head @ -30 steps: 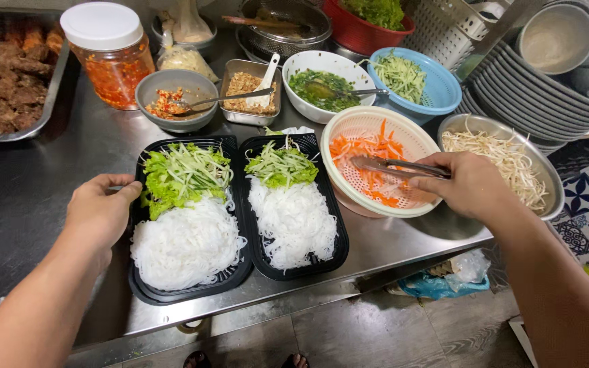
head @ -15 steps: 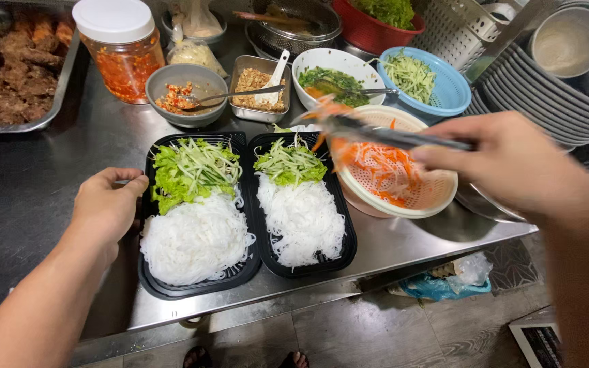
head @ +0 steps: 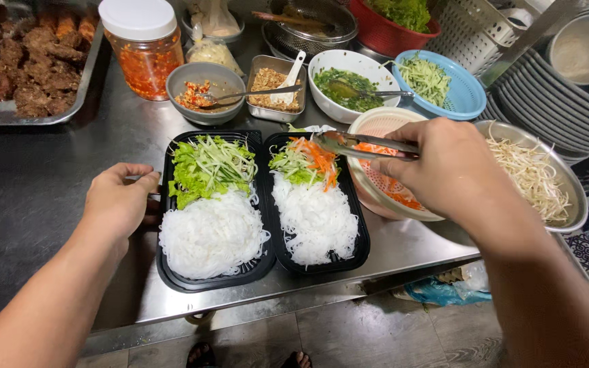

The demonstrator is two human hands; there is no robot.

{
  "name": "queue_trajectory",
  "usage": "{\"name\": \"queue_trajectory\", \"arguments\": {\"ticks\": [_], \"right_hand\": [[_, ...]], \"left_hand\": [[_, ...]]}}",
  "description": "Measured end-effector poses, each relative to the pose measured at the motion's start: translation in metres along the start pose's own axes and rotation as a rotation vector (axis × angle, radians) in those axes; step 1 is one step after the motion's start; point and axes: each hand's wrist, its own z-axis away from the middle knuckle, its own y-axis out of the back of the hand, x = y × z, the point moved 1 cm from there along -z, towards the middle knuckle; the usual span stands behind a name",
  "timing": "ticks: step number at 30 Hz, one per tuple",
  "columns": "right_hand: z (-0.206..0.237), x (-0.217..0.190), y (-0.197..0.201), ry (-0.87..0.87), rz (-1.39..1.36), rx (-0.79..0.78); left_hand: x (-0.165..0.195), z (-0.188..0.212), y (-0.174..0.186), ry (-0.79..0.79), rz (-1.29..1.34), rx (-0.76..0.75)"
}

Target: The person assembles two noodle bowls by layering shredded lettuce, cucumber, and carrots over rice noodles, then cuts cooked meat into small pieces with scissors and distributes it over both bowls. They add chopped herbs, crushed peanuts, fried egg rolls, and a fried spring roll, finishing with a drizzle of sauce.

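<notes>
Here, two glossy black plastic trays sit side by side on the brushed steel counter (head: 49, 177). Taking the right tray (head: 359, 235) as the landmark, the left tray (head: 168, 266) touches its left wall. Each holds a soft white mound of thin rice noodles with shredded greens behind; the landmark tray also carries a loose heap of orange carrot shreds (head: 320, 158) at its far end.

The right hand (head: 444, 167) is closed around a pair of slim metal tongs (head: 356, 143), whose tips hang just over the carrot shreds. The left hand (head: 118, 199), fingers curled loosely, rests against the outer left edge of the left tray; it grips nothing that I can make out.

Just right of the landmark tray sits a round pink perforated strainer (head: 376, 123) with more carrot inside, and beyond that a steel bowl of pale bean sprouts (head: 533, 177). Behind the landmark tray stand one white bowl of chopped herbs (head: 349, 88), one small square steel tin of crumbs (head: 274, 88), one grey bowl of chilli (head: 202, 88) and one blue basket of green shreds (head: 438, 82). Far behind and left are a white-lidded jar (head: 144, 48) and a steel pan of browned meat (head: 22, 68).
</notes>
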Motion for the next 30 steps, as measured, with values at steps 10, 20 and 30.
{"name": "queue_trajectory", "arguments": {"ticks": [10,20,30], "right_hand": [[-0.015,0.046,0.010,-0.117,-0.157,0.000],[-0.047,0.139,-0.051,-0.088,-0.333,-0.184],[-0.043,0.150,-0.067,0.013,-0.190,-0.021]], "left_hand": [[0.005,0.000,-0.002,-0.012,0.026,-0.021],[0.006,0.003,-0.006,-0.003,-0.086,0.023],[0.002,-0.001,-0.008,-0.025,-0.149,0.060]]}}
